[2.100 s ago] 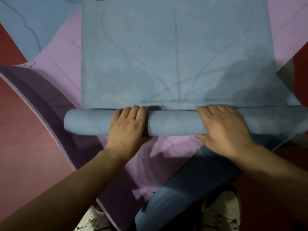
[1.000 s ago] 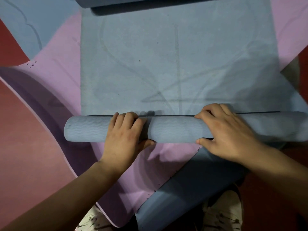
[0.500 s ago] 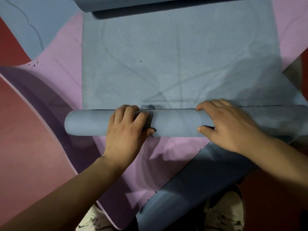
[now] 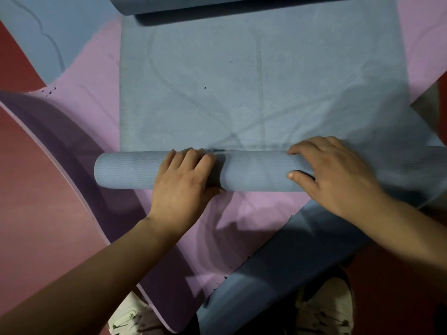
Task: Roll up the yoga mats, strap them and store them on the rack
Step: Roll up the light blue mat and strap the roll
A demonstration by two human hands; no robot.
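Observation:
A blue yoga mat (image 4: 254, 88) lies flat ahead of me, its near end wound into a roll (image 4: 254, 171) that runs left to right. My left hand (image 4: 183, 187) grips the roll left of its middle, fingers curled over the top and thumb underneath. My right hand (image 4: 338, 175) grips the roll further right, fingers over the top and thumb on the near side. The mat's far end (image 4: 217, 6) curls up at the top edge. The roll's right end runs out of view.
A pink-purple mat (image 4: 92, 97) lies under the blue one, its left edge curling onto the red floor (image 4: 36, 189). Another blue mat (image 4: 290, 262) slants near my white shoes (image 4: 324, 310). A further blue mat (image 4: 36, 32) lies at top left.
The roll has turned forward over the flat mat and grown slightly thicker. Both hands shifted their hold on it. The mat's curled far end has come further into view.

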